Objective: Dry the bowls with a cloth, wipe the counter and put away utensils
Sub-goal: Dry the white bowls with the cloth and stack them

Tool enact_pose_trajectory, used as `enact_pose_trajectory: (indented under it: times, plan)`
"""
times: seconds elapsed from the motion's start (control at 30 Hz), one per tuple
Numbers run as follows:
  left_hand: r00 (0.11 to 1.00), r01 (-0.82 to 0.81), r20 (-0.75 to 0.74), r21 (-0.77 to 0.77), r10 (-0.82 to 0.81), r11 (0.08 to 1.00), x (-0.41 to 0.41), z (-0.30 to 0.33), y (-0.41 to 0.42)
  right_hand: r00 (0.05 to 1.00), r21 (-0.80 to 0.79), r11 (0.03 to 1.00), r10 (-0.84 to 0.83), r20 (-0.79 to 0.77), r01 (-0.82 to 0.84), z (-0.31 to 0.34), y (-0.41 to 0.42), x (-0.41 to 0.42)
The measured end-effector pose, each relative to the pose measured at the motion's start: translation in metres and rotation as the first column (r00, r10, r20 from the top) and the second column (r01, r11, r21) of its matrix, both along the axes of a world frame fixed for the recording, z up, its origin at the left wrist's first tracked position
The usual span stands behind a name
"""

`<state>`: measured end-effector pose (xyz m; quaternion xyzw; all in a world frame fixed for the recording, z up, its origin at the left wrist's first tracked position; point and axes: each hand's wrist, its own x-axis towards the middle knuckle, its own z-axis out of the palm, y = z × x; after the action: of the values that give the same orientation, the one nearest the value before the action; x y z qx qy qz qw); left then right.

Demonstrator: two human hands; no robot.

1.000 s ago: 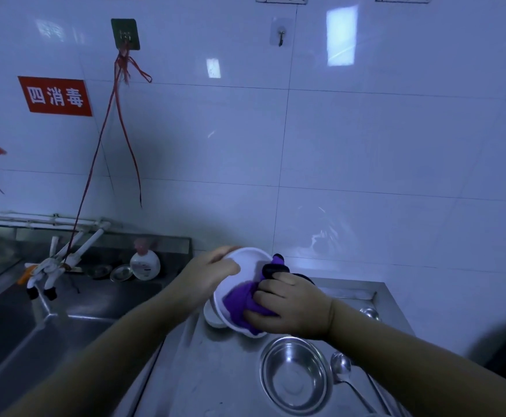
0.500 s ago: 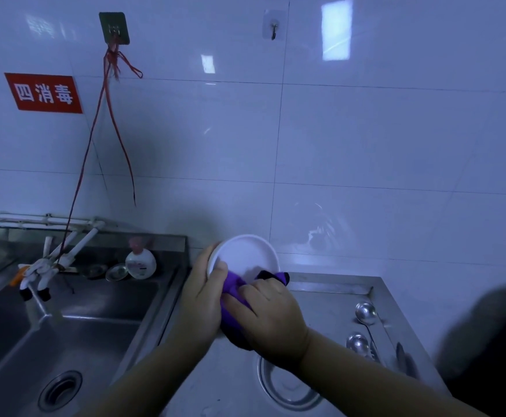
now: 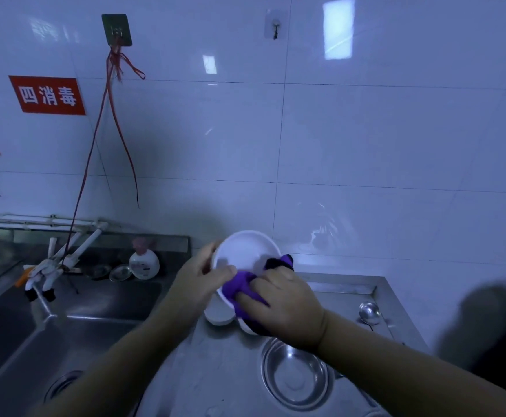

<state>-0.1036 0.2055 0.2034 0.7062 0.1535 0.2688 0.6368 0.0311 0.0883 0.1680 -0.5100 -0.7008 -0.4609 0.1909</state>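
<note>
A white bowl [image 3: 245, 251] is held tilted above the steel counter [image 3: 224, 371], its inside facing me. My left hand [image 3: 199, 285] grips its left rim, thumb inside the bowl. My right hand [image 3: 284, 305] grips a purple cloth [image 3: 241, 285] and presses it against the bowl's lower inside. Another white bowl [image 3: 217, 313] stands on the counter just beneath, partly hidden by my hands. A steel bowl [image 3: 295, 374] sits on the counter under my right wrist. A metal spoon [image 3: 369, 314] lies at the counter's right side.
A steel sink [image 3: 65, 335] lies to the left, with a white tap [image 3: 65, 260] tied by red string. A soap bottle [image 3: 144, 261] and small metal lids [image 3: 120, 272] stand behind the sink. The tiled wall rises close behind the counter.
The cloth hand slid from the bowl's middle down to its lower inside edge while the left hand turned the bowl. The view shifted slightly, showing the steel bowl again.
</note>
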Motion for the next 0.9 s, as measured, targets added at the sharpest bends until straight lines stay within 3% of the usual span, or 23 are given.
enact_pose_trajectory:
  times: [0.13,0.23,0.3,0.4,0.5,0.57,0.67,0.77,0.83,0.9]
  plan:
    - [0.982,-0.129,0.133,-0.024,0.131,0.991,0.008,-0.020,-0.022,0.980,0.084,0.993,-0.066,-0.186,0.083,-0.004,0.006,-0.018]
    - [0.992,-0.100,0.080,-0.006,0.100,0.995,0.008,-0.018,-0.018,0.986,0.054,0.998,-0.034,-0.165,0.043,-0.011,0.000,-0.016]
    - [0.998,-0.036,0.052,-0.001,0.036,0.999,0.006,-0.013,-0.012,0.998,0.029,1.000,0.005,-0.070,-0.003,-0.013,-0.005,-0.007]
    - [0.994,0.087,-0.073,0.046,-0.083,0.995,0.003,-0.003,-0.001,0.994,-0.028,0.997,0.074,0.077,-0.072,-0.010,-0.010,0.010]
    - [0.955,0.213,-0.210,-0.011,-0.210,0.977,0.003,0.005,0.015,0.981,-0.115,0.987,0.126,0.148,-0.109,-0.004,-0.013,0.019]
    - [0.922,0.270,-0.273,-0.055,-0.274,0.961,0.004,0.007,0.022,0.985,-0.172,0.980,0.123,0.124,-0.101,0.000,-0.011,0.019]
    - [0.913,0.168,-0.357,-0.108,-0.196,0.980,0.010,0.004,0.033,0.996,-0.326,0.942,0.084,-0.005,-0.081,0.007,-0.007,0.013]
    - [0.904,0.137,-0.428,0.306,0.007,0.942,0.013,-0.001,0.038,0.970,-0.483,0.873,-0.054,-0.238,-0.070,0.014,-0.010,0.009]
    - [0.924,0.200,-0.376,0.619,0.064,0.759,0.007,-0.002,0.039,0.925,-0.588,0.807,-0.175,-0.337,-0.062,0.021,-0.015,0.010]
    - [0.912,0.327,-0.408,0.779,0.036,0.535,0.003,0.000,0.038,0.874,-0.663,0.741,-0.247,-0.418,-0.108,0.027,-0.018,0.013]
